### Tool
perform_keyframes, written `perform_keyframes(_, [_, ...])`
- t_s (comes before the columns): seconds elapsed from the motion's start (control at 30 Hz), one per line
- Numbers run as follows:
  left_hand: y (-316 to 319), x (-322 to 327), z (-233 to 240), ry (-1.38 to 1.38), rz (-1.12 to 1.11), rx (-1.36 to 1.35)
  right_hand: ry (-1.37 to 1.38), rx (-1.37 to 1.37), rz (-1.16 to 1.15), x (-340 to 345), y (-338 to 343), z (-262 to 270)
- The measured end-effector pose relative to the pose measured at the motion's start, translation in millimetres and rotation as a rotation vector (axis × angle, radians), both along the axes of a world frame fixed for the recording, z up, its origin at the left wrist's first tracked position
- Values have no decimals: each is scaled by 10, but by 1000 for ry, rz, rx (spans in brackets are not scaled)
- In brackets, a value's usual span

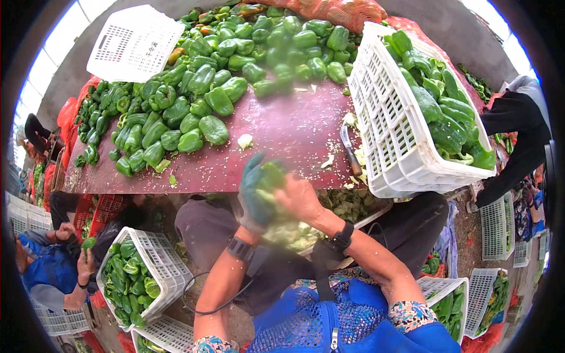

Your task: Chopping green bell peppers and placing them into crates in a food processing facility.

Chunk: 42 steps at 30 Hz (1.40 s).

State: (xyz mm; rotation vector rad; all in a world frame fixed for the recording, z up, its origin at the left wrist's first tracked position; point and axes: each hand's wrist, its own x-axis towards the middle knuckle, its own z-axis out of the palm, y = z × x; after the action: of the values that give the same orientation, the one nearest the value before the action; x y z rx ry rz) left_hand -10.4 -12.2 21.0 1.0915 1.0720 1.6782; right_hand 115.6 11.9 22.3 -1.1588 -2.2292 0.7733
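Note:
A green bell pepper [270, 176] is in my left hand [253, 198], which wears a teal and grey work glove, over the near edge of the table. Bare and blurred, my right hand [300, 198] is up against the pepper's right side; whether its fingers grip anything is hidden by the blur. Below both hands, pale trimmings [293, 236] lie in a container between my knees. A knife with a curved blade and dark handle [351, 154] rests on the reddish table [282, 128], among scattered seeds and pepper scraps.
Many green bell peppers [203, 88] are heaped across the table. A white plastic crate [388, 119] of large peppers leans at its right edge. Another pepper-filled crate [165, 264] stands on the floor at left, near a seated person [53, 269]. Someone in dark clothes [512, 119] is at right.

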Motion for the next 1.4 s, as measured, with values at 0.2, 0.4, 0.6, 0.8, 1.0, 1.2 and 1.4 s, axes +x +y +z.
perform_keyframes(0.2, [27,-148,43,892,201,562,-57,-372,68,110,82,125])
perform_keyframes(0.4, [-45,88,283,-256,-127,33,556,-1082,186,374,187,124])
perform_keyframes(0.6, [-37,13,337,-476,-253,-119,1077,-1525,389,300,-40,112])
perform_keyframes(0.8, [-13,37,325,-166,-230,-51,676,-848,138,559,-74,555])
perform_keyframes(1.0, [55,-68,157,-231,-153,-19,446,290,-199,1631,16,1713])
perform_keyframes(1.2, [5,-130,166,-186,-112,-159,-69,865,-558,2722,272,2338])
perform_keyframes(1.4, [61,-121,20,-173,-153,-181,-328,280,-491,3771,618,1828])
